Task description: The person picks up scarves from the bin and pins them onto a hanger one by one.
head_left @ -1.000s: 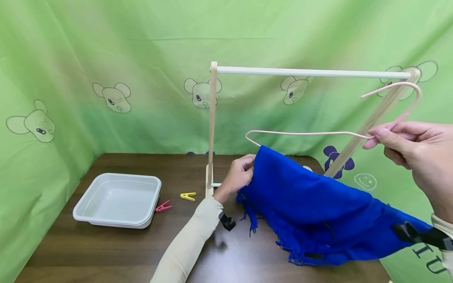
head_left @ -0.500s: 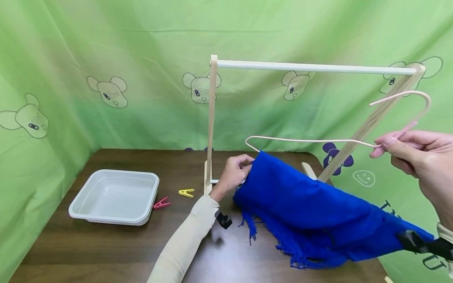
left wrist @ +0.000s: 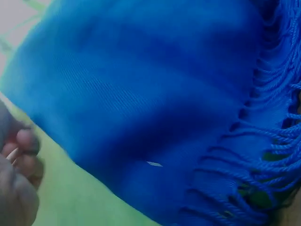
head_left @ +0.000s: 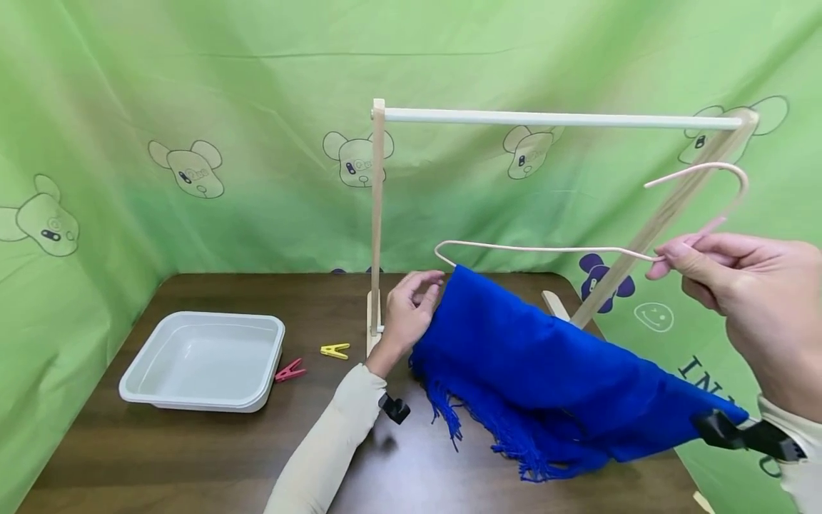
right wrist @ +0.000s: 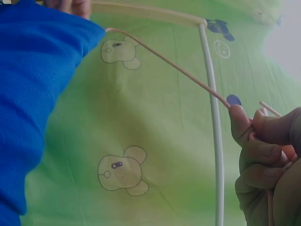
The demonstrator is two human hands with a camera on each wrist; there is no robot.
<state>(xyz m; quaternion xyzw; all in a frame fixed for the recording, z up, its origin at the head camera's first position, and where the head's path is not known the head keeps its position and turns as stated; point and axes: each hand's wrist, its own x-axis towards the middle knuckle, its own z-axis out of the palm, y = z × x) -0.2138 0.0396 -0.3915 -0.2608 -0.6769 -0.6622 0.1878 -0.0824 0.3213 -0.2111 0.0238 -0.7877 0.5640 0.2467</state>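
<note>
A blue fringed scarf (head_left: pixel 514 357) hangs over the lower part of a pink wire clothes hanger (head_left: pixel 526 248), its fringe drooping toward the table. My right hand (head_left: pixel 751 293) pinches the hanger below its hook; the right wrist view shows those fingers curled round the wire. Beside the scarf's upper left edge is my left hand (head_left: pixel 407 310), fingers loosely bent. In the left wrist view a small gap separates the fingers (left wrist: pixel 28 141) from the scarf's edge. The scarf covers the rest of the hanger.
Behind the scarf stands a wooden rack with a white top bar (head_left: pixel 559 118). A white plastic basin (head_left: pixel 266 357) sits at the table's left, with a red clothespin (head_left: pixel 291 370) and a yellow clothespin (head_left: pixel 335 350) beside it. Green curtain (head_left: pixel 257 86) surrounds the wooden table (head_left: pixel 193 457).
My left hand has loosened from the scarf's upper corner and drawn slightly left. The hanger and scarf have shifted slightly left in view, still in my right hand.
</note>
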